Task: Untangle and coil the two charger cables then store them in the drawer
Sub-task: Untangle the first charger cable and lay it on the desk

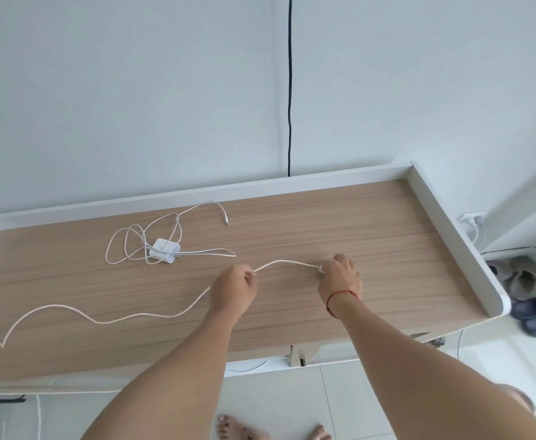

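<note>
Now the right hand pinches the braided cable at its plug end mid-frame, the left hand gripping it further along. Best draw the slack from lower left into even loops, no kinks

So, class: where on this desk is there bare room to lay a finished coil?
Bare wood runs from the right hand to the desk's raised right rim and back to the rear rim. Another strip follows the front edge, in front of the long cable, which the left hand grips. Crowded: rear left, around the looped thin cable and its adapter.
</note>
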### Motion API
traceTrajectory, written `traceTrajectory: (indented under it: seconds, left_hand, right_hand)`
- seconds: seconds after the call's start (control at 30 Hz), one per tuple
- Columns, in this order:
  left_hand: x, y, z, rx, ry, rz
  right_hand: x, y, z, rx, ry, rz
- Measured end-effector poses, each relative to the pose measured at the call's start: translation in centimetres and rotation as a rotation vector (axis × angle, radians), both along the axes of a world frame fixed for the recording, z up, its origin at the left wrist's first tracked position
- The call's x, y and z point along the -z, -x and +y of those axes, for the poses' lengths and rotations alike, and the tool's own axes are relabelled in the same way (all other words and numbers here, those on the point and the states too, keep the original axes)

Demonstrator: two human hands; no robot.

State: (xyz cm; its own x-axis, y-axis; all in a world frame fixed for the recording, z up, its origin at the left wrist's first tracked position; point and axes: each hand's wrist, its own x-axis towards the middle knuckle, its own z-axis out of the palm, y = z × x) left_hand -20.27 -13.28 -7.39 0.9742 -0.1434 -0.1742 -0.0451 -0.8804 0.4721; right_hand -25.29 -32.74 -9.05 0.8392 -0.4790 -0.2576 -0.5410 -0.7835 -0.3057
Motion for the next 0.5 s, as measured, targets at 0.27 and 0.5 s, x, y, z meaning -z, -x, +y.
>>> traceTrajectory:
  seconds: [0.27,0.5]
  left_hand:
    - [1.8,1.3,-5.7,0.281,-0.027,0.026]
    - [3.6,2.5,-6.5,0.295,-0.041,0.051]
  right_hand:
    - [0.2,2.4,-3.8,0.081,-0.049,-0.089]
    - [0.2,4.9,-9.0,0.164,0.055,-0.088]
